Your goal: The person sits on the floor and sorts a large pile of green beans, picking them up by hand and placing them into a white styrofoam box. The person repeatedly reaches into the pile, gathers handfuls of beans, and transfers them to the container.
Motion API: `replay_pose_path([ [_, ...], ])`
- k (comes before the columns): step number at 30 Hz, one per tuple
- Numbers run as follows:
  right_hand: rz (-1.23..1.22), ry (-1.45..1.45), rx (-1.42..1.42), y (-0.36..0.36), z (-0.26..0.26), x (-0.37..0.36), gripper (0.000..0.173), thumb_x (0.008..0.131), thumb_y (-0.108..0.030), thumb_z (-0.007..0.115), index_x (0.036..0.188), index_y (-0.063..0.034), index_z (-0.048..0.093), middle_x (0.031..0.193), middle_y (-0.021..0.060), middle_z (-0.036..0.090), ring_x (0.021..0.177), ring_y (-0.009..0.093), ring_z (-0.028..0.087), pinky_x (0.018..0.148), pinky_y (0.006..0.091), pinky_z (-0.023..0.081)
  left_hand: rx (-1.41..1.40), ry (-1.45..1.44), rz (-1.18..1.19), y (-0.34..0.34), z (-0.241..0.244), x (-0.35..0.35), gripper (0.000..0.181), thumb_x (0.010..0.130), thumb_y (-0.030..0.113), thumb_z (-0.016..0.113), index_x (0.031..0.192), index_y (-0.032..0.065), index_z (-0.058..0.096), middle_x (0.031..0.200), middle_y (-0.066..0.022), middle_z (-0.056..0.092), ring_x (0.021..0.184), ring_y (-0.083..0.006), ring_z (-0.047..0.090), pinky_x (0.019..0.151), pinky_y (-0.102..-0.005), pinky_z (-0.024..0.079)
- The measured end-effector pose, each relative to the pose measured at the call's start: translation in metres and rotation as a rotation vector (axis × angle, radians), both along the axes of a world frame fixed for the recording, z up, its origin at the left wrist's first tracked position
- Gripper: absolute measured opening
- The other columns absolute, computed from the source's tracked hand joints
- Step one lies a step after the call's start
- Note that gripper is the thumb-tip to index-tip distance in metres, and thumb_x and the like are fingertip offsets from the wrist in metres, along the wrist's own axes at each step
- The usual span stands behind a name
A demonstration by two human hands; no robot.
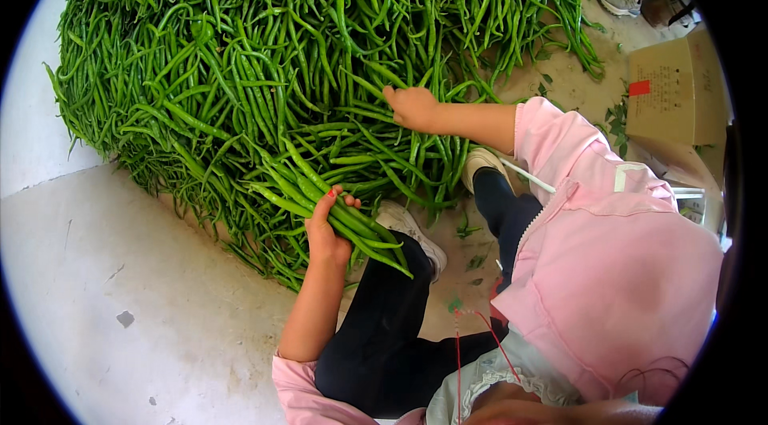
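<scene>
In my left hand (329, 227) is a loose bunch of long green chili peppers (354, 224), held above my knee with the thumb across the top. The tips point up and left toward a large heap of green chili peppers (258, 65). My right hand (415, 109) is at the near side of the heap, fingers curled in. Its fingertips meet the end of a single long green chili pepper (366, 84). The palm side of the right hand is hidden.
An open cardboard box (666, 95) with a red patch stands at the right. Another person's shoe (621, 0) is at the upper right. A white wall (120, 281) borders the heap at the left. Loose leaves (617, 119) lie on the floor near my shoes (414, 233).
</scene>
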State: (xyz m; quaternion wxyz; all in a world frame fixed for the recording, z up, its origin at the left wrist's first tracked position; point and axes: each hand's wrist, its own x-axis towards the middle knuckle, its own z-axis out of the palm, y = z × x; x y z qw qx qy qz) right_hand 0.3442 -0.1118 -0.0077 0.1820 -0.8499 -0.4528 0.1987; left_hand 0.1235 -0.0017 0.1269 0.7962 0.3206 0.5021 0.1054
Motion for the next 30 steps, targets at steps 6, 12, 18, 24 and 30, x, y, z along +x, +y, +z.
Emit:
replay_pose_path([
  [6,-0.300,0.888,0.376,0.005,0.044,0.025,0.038,0.071,-0.015,0.068,0.100,-0.0003,0.048,0.072,0.0083,0.058,0.062,0.017,0.056,0.051,0.0314,0.043,0.097,-0.008,-0.058,-0.006,0.003,0.002,0.023,0.079,0.013,0.059,0.095,-0.0027,0.054,0.081,-0.0108,0.055,0.076,-0.0211,0.056,0.074,-0.0348,0.050],
  [12,-0.154,1.106,0.691,0.036,0.080,-0.083,0.021,0.076,-0.011,0.068,0.082,-0.0060,0.049,0.071,-0.0003,0.053,0.064,0.005,0.046,0.054,0.0232,0.041,0.189,-0.134,-0.172,-0.021,-0.012,0.012,0.039,0.078,0.015,0.066,0.110,0.0042,0.047,0.095,-0.0082,0.058,0.079,-0.0215,0.058,0.071,-0.0357,0.050],
  [18,0.090,0.083,0.743,0.046,0.042,-0.032,0.025,0.073,-0.024,0.065,0.088,-0.0057,0.056,0.085,0.0085,0.059,0.079,0.029,0.057,0.069,0.0412,0.047,0.096,0.023,-0.073,-0.013,-0.006,0.010,0.030,0.076,0.005,0.061,0.104,0.0016,0.051,0.092,-0.0078,0.057,0.078,-0.0206,0.057,0.068,-0.0342,0.050],
  [24,0.009,0.020,-0.035,0.026,-0.016,0.020,0.021,0.068,-0.014,0.061,0.086,-0.0042,0.058,0.080,0.0113,0.063,0.074,0.032,0.061,0.063,0.0424,0.049,0.173,-0.001,-0.089,-0.018,-0.001,0.016,0.027,0.075,0.003,0.059,0.101,-0.0005,0.052,0.090,-0.0088,0.057,0.076,-0.0207,0.057,0.068,-0.0337,0.051],
  [30,-0.009,0.304,0.636,-0.025,0.069,0.028,0.023,0.068,-0.001,0.056,0.091,-0.0038,0.056,0.084,0.0126,0.062,0.074,0.032,0.060,0.065,0.0365,0.048,0.143,-0.009,-0.067,-0.015,-0.004,0.008,0.027,0.075,0.004,0.060,0.100,-0.0002,0.052,0.090,-0.0086,0.057,0.077,-0.0207,0.057,0.069,-0.0333,0.051],
])
